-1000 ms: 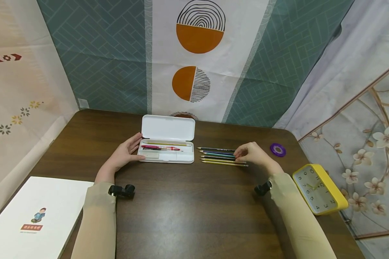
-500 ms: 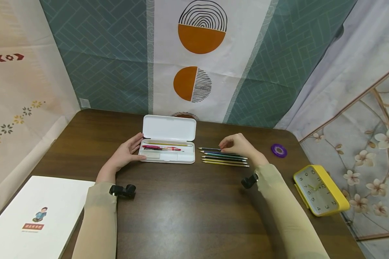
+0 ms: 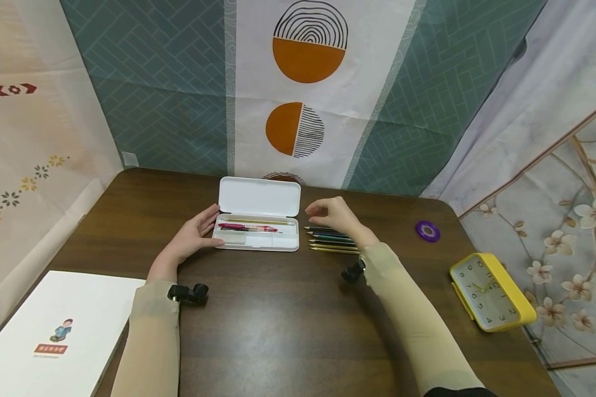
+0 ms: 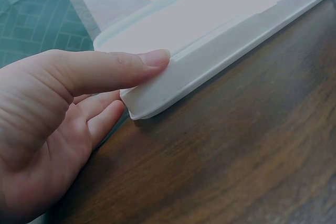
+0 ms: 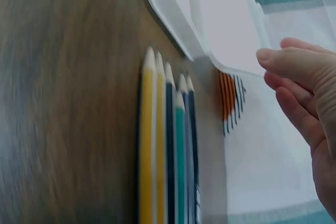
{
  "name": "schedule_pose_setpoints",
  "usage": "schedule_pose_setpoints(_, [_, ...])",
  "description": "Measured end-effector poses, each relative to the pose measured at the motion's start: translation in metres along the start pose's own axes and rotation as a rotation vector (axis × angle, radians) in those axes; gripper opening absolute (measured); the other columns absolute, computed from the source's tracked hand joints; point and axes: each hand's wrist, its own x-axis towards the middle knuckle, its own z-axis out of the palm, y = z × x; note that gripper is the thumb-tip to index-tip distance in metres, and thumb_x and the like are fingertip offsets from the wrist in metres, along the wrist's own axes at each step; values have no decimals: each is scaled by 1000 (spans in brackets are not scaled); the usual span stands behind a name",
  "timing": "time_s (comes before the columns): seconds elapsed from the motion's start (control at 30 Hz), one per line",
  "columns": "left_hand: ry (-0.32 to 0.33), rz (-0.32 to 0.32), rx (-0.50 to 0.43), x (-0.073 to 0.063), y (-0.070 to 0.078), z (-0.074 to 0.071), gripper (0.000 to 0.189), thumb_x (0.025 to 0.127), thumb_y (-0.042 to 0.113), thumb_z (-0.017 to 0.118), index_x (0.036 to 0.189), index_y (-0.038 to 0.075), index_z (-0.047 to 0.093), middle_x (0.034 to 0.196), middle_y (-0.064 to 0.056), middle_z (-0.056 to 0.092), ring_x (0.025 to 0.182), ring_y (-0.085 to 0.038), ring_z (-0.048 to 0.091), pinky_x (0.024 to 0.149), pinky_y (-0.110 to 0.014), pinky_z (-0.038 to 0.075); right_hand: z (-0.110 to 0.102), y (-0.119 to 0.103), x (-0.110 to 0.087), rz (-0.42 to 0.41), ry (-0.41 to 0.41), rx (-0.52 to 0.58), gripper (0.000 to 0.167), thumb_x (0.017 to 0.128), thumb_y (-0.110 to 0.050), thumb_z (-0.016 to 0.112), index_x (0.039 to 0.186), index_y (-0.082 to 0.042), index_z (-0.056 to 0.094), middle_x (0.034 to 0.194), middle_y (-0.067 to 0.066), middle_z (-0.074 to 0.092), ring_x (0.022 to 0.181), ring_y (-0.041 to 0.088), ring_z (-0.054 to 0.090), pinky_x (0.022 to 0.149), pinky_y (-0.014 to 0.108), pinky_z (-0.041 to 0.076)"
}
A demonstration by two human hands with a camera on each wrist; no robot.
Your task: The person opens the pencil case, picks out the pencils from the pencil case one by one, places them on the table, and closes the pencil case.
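Observation:
A white pencil case [image 3: 273, 243] lies on the table with its lid [image 3: 259, 197] raised at the back. Inside it are a gold pencil [image 3: 258, 221], a red pen [image 3: 240, 226] and a pale block [image 3: 232, 238]. My left hand [image 3: 191, 232] holds the case's left end, thumb [image 4: 126, 71] on the front rim and fingers against the side. Just right of the case, several pencils [image 5: 160, 145], yellow, black, green and blue, lie in a row with tips toward it. My right hand [image 3: 336, 215] hovers over their tip end, fingers loosely bent, with nothing visible in it.
A purple ring-shaped object [image 3: 428, 231] lies on the table's right side. Nearer stands a yellow alarm clock [image 3: 491, 292]. A white box or book [image 3: 54, 325] with a small printed figure lies at the front left. Patterned cloths hang behind and beside the table.
My right hand has moved left across the pencils, from their rear ends to beyond their tips, toward the pencil case. The left hand has stayed on the case, and the pencils lie as before.

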Motion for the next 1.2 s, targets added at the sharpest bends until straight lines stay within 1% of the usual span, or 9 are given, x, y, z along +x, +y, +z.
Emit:
schedule_pose_setpoints(0.1, [4, 4, 3, 0, -1, 0, 102, 81, 5, 78, 157, 5, 10, 164, -14, 15, 150, -31, 17, 118, -32, 25, 10, -5, 7, 1, 19, -11, 20, 84, -5, 75, 103, 0, 74, 99, 13, 75, 90, 24, 72, 82, 36, 61])
schedule_pose_setpoints(0.2, [6, 6, -4, -1, -1, 0, 102, 81, 5, 78, 157, 5, 11, 164, -14, 15, 150, -31, 18, 118, -31, 25, 19, -10, 13, 15, 21, -18, 20, 85, -5, 75, 104, 0, 74, 100, 13, 75, 90, 23, 72, 82, 33, 61])
schedule_pose_setpoints(0.37, [5, 3, -10, -2, 3, 0, 102, 81, 3, 78, 157, 5, 10, 164, -14, 15, 150, -30, 18, 120, -39, 21, 30, -18, 22, 49, -13, -51, 20, 87, -5, 72, 107, -2, 74, 102, 11, 75, 93, 21, 71, 85, 32, 60])
schedule_pose_setpoints(0.57, [6, 0, -5, -1, 2, 0, 102, 81, 3, 78, 157, 4, 10, 164, -13, 16, 150, -30, 18, 119, -41, 21, 42, -22, 32, 69, -58, -83, 21, 89, -5, 70, 109, -4, 74, 105, 9, 75, 94, 20, 70, 87, 31, 59])
schedule_pose_setpoints(0.7, [6, 3, 2, -1, 1, 1, 102, 81, 3, 78, 157, 4, 10, 163, -14, 16, 150, -31, 18, 119, -38, 23, 46, -24, 35, 71, -73, -90, 19, 89, -6, 70, 108, -5, 75, 104, 9, 75, 94, 19, 70, 86, 29, 59])
schedule_pose_setpoints(0.87, [5, 15, -23, -1, 0, 1, 102, 80, -1, 77, 157, 2, 10, 164, -15, 14, 150, -32, 16, 120, -32, 24, 49, -25, 37, 91, -84, -72, 19, 89, -6, 70, 107, -5, 75, 103, 9, 75, 92, 19, 70, 83, 28, 60])
schedule_pose_setpoints(0.97, [8, 17, -40, 0, 0, 1, 102, 79, -4, 76, 156, 1, 10, 164, -15, 14, 151, -31, 15, 120, -30, 23, 50, -25, 37, 95, -93, -79, 19, 89, -6, 71, 107, -5, 75, 103, 9, 75, 92, 18, 70, 82, 28, 60])
schedule_pose_setpoints(1.07, [9, 18, -41, 1, -1, 1, 102, 79, -4, 76, 156, 0, 10, 164, -14, 14, 151, -31, 15, 120, -30, 23, 52, -24, 37, 91, -109, -97, 20, 88, -7, 71, 108, -5, 75, 103, 8, 75, 93, 17, 70, 83, 27, 60])
schedule_pose_setpoints(1.2, [2, 17, -39, 0, 0, 1, 102, 79, -4, 76, 156, 1, 10, 164, -15, 14, 150, -32, 15, 121, -33, 23, 55, -23, 36, 81, -118, -105, 22, 88, -7, 72, 109, -5, 75, 103, 8, 75, 94, 17, 71, 83, 27, 60])
